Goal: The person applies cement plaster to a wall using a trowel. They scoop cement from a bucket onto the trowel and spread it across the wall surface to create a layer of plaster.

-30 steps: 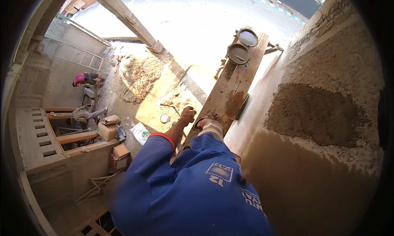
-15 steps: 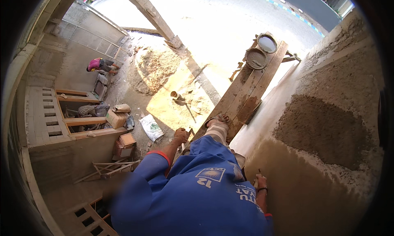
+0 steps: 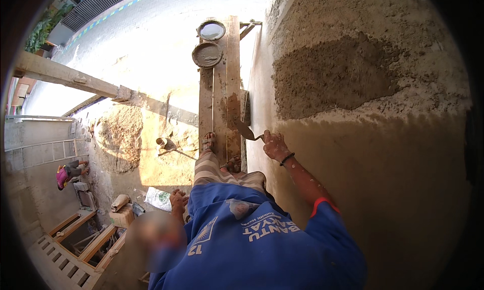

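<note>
My right hand [image 3: 276, 147] is closed round the handle of a pointed trowel [image 3: 245, 131]. The blade hangs over the right edge of the wooden planks, close to the plastered wall [image 3: 348, 174]. On that wall, a dark patch of wet, rough mortar [image 3: 335, 77] lies above a smoother damp area. My left hand [image 3: 178, 202] hangs low beside my left hip, its fingers apart and nothing visible in them. Farther along the planks [image 3: 220, 88] stand a bucket of grey mortar [image 3: 207, 54] and, behind it, a bucket of water [image 3: 212, 30].
My sandalled feet stand on the narrow raised planks. Below on the left lie a sand heap [image 3: 120, 136], a small bucket [image 3: 162, 143] and a white sack [image 3: 158, 199]. Another person [image 3: 65, 174] bends near the far-left wall. A timber beam [image 3: 68, 78] crosses the upper left.
My view has swung right, so the planks now run straight ahead. My right hand has come forward from low by the wall, bringing the trowel into full view.
</note>
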Available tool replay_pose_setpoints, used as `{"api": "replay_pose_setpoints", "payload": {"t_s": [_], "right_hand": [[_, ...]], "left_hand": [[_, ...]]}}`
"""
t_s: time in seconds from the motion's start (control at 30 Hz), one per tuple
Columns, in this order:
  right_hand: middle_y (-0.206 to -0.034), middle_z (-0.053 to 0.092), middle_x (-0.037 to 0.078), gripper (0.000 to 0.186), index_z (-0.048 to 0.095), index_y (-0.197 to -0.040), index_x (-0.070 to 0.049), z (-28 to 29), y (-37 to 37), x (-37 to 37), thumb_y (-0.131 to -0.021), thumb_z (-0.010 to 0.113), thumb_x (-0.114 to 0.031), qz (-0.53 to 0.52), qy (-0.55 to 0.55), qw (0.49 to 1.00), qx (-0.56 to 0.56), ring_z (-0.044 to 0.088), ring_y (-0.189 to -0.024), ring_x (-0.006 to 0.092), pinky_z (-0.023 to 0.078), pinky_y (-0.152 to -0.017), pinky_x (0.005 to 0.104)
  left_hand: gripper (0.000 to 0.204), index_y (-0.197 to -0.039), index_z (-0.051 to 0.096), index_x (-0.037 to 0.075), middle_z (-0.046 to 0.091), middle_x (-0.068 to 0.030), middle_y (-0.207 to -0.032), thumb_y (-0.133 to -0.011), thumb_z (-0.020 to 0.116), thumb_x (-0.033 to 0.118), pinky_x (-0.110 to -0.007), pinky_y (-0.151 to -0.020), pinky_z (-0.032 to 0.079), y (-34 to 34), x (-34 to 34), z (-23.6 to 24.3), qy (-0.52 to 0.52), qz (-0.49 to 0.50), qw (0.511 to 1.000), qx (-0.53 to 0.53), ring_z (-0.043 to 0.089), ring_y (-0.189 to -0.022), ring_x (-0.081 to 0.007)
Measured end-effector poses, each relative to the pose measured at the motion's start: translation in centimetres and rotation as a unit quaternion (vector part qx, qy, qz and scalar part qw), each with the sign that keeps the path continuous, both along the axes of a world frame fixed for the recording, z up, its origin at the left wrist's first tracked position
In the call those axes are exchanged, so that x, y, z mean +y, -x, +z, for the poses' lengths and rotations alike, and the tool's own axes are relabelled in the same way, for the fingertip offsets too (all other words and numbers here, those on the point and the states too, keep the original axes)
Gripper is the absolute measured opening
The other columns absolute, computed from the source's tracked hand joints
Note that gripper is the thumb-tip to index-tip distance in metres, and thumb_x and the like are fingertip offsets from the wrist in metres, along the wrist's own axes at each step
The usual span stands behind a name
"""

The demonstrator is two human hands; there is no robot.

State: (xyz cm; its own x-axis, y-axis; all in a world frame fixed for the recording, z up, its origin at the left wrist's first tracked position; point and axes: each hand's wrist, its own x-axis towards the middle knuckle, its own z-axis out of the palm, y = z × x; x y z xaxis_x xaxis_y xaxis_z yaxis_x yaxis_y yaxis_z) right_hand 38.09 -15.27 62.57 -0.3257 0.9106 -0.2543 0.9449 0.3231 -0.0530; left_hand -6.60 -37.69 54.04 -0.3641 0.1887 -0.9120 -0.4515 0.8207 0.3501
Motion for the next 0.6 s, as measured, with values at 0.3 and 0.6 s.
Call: {"api": "replay_pose_setpoints", "payload": {"t_s": [0.3,0.6], "right_hand": [[-0.074,0.070,0.013,0.021,0.069,-0.081,0.000,-8.7,-7.2,-14.1,-0.076,0.051,-0.009,-0.275,0.516,0.810,0.037,0.068,-0.064,0.0241,0.056,-0.061,0.0368],[-0.072,0.057,0.011,0.026,0.047,-0.104,-0.007,0.4,-5.7,-18.0,-0.082,0.061,-0.008,-0.685,0.383,0.567,0.250,0.058,-0.054,0.0229,0.048,-0.046,0.0400]], "left_hand": [[0.026,-0.116,0.046,0.015,0.059,-0.0101,-0.089,-0.090,0.049,0.013,-0.040,-0.049,0.055,2.2,0.7,-1.2,0.016,0.027,0.999,-0.002,0.061,-0.057,-0.0266],[0.036,-0.123,0.045,0.012,0.059,-0.0144,-0.100,-0.088,0.051,0.017,-0.042,-0.056,0.056,7.0,8.7,-2.2,-0.008,-0.037,0.999,0.013,0.061,-0.063,-0.0285]]}}
